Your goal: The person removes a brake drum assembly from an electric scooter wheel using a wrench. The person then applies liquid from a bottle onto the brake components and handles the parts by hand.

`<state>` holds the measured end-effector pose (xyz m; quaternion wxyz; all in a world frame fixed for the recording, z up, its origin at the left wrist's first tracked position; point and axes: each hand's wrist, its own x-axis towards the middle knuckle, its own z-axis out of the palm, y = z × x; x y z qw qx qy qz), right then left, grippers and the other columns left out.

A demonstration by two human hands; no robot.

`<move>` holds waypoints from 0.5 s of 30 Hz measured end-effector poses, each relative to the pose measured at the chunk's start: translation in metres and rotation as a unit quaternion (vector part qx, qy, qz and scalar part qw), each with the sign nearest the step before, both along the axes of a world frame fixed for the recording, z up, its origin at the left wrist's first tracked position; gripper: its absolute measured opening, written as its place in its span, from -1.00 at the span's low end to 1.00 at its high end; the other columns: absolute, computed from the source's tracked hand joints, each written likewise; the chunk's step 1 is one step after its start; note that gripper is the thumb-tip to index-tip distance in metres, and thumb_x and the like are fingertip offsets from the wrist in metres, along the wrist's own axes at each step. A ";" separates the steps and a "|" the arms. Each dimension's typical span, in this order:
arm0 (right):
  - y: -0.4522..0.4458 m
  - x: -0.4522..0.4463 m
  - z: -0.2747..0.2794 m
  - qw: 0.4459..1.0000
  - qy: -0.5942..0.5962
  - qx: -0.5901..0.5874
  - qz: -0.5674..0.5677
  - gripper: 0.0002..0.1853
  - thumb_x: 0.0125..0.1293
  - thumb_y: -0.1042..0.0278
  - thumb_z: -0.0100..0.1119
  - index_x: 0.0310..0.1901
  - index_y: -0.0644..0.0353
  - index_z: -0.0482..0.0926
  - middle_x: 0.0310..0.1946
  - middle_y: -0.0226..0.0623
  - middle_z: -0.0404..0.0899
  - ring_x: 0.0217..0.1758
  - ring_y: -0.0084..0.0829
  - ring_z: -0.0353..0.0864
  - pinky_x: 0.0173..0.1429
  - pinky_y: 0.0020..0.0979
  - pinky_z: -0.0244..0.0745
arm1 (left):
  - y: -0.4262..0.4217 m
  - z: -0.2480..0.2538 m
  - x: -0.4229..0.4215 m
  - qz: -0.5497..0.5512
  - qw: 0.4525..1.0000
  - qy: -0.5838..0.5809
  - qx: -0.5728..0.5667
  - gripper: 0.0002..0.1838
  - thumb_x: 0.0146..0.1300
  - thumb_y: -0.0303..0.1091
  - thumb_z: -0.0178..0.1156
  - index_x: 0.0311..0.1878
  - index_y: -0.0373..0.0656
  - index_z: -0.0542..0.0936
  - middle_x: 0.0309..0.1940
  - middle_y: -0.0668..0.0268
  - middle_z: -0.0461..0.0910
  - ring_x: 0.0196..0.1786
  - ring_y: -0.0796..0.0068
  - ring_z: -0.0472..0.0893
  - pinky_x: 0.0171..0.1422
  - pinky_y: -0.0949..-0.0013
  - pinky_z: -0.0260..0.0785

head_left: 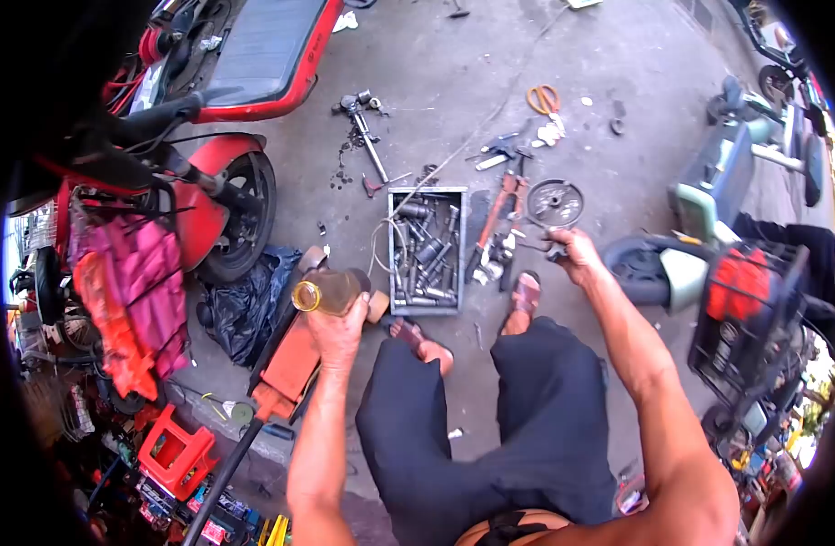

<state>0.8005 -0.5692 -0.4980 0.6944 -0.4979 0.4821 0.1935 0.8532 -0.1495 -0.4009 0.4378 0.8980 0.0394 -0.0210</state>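
My left hand [338, 329] is wrapped round a see-through brownish bottle [337, 289]. The bottle's round, yellow-rimmed end faces up toward me, above an orange floor jack [292, 366]. Further right, my right hand [576, 256] has its fingers closed on a small dark part [556, 251], too small to name. Just beyond that hand lies a round black spoked wheel [555, 203]. Between my hands, on the floor, stands a grey metal tray [464, 255] full of dark sockets and metal parts. A red metal tool [501, 214] lies beside it.
A red scooter [219, 164] stands at left, near a black plastic bag [245, 305] and a red stool [176, 452]. A greenish scooter [716, 182] is at right. Orange-handled scissors [544, 99] and a metal shaft [369, 141] lie farther out on the floor.
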 end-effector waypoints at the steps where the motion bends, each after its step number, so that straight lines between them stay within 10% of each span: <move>1: -0.014 0.007 -0.036 1.000 -0.014 0.007 0.009 -0.79 0.23 0.32 0.16 -0.13 0.19 0.55 -0.35 -0.35 0.62 -0.31 -0.51 0.59 -0.21 -0.37 0.45 | -0.001 -0.020 0.016 -0.016 1.000 -0.010 0.016 -0.32 -0.05 -0.45 0.42 0.15 -0.29 0.31 0.03 0.17 0.44 0.07 0.31 0.48 0.23 0.26 0.31; 7: -0.070 0.004 -0.185 0.983 0.073 -0.100 0.138 -0.69 0.24 0.11 0.18 -0.16 0.18 0.62 -0.25 -0.19 0.68 -0.25 -0.33 0.64 -0.06 -0.25 0.48 | 0.018 -0.172 0.096 0.053 0.992 -0.056 -0.100 -0.39 -0.03 -0.46 0.43 0.09 -0.26 0.36 -0.05 0.20 0.49 -0.02 0.36 0.51 0.12 0.33 0.37; 9: -0.091 0.010 -0.190 0.734 0.098 -0.286 0.609 -0.59 0.18 -0.01 0.21 -0.19 0.22 0.66 -0.19 -0.06 0.66 -0.12 -0.17 0.65 0.04 -0.18 0.48 | 0.026 -0.207 0.114 0.037 0.993 -0.055 -0.102 -0.40 -0.03 -0.48 0.42 0.08 -0.25 0.35 -0.07 0.22 0.49 -0.05 0.39 0.53 0.10 0.34 0.38; 10: -0.076 0.032 -0.158 0.575 0.136 -0.345 0.729 -0.53 0.15 -0.07 0.21 -0.19 0.25 0.67 -0.17 0.01 0.64 -0.05 -0.10 0.63 0.07 -0.15 0.46 | 0.028 -0.220 0.121 0.019 0.992 -0.070 -0.103 -0.40 -0.03 -0.48 0.42 0.08 -0.25 0.35 -0.08 0.23 0.50 -0.06 0.39 0.53 0.10 0.34 0.38; 11: -0.069 0.056 -0.144 0.540 0.116 -0.353 0.755 -0.58 0.13 0.01 0.22 -0.26 0.27 0.66 -0.22 0.05 0.63 -0.10 -0.04 0.63 0.00 -0.11 0.47 | 0.030 -0.230 0.126 0.002 0.991 -0.087 -0.103 -0.41 -0.03 -0.48 0.42 0.08 -0.25 0.36 -0.09 0.23 0.50 -0.07 0.39 0.53 0.09 0.34 0.39; 15: 0.002 0.188 -0.127 0.590 -0.215 -0.448 0.636 -0.75 0.13 0.22 0.14 -0.34 0.26 0.60 -0.41 0.04 0.57 -0.23 0.03 0.58 -0.09 -0.07 0.46 | 0.033 -0.251 0.122 0.021 0.988 -0.075 -0.133 -0.41 -0.03 -0.47 0.41 0.08 -0.25 0.36 -0.09 0.23 0.50 -0.05 0.38 0.53 0.08 0.34 0.40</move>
